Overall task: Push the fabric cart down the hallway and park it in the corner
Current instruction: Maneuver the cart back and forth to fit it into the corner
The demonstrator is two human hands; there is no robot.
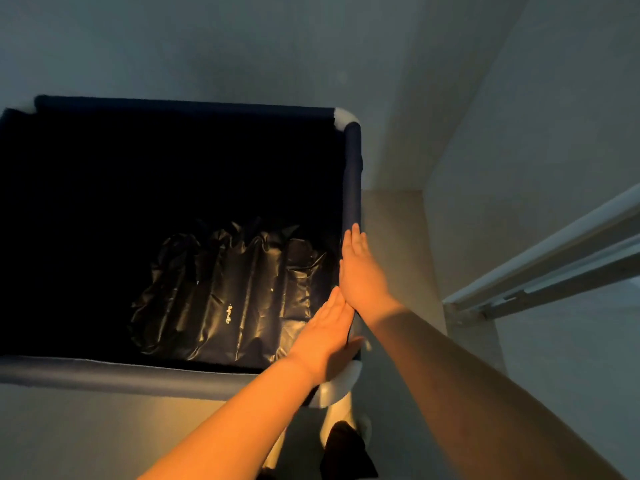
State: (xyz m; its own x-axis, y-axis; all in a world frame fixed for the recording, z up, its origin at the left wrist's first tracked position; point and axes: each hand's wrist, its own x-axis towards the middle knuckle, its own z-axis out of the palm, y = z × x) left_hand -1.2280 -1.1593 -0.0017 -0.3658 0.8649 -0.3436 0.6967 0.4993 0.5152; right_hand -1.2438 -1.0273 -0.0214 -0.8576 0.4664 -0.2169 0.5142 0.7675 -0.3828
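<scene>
The fabric cart (352, 174) fills the left and middle of the head view: dark navy cloth over a white tube frame, open at the top. A shiny black plastic bag (228, 296) lies crumpled on its bottom. My right hand (360, 268) lies flat with fingers straight along the cart's right rim. My left hand (327, 336) rests flat on the same rim just behind it, by the near right corner, thumb over the outer side. Neither hand wraps around the rail.
A pale wall (207, 46) stands right behind the cart's far rim. Another wall (519, 133) meets it at the right, forming a corner. A white door frame or rail (540, 271) slants at the right. Grey floor (391, 237) shows beside the cart.
</scene>
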